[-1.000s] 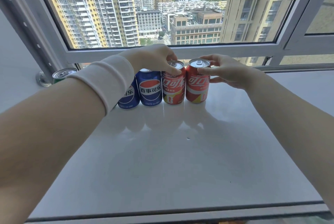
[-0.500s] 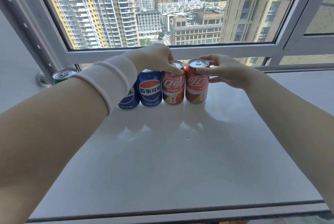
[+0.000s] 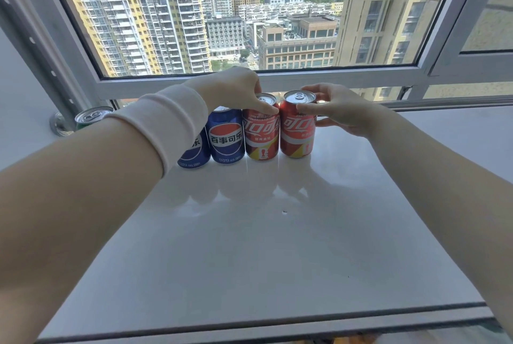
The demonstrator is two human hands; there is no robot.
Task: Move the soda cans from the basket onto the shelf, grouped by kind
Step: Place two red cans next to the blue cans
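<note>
Head cam: over the last second the left red can (image 3: 261, 135) spun a bit under my left grip (image 3: 233, 88), so its logo now faces me at 6 o'clock. Nothing else really shifted, so I reckon this is just label tidying. Left grip pinches that can's rim; right grip (image 3: 338, 110) wraps the right red can (image 3: 297, 132). Both stand upright, long axis vertical, touching, at 12 o'clock on the shelf (image 3: 263, 246), with the blue cans (image 3: 226, 141) at their 9 o'clock.

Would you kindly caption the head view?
Left hand grips the left red can, right hand the right red can, beside two blue cans.
</note>
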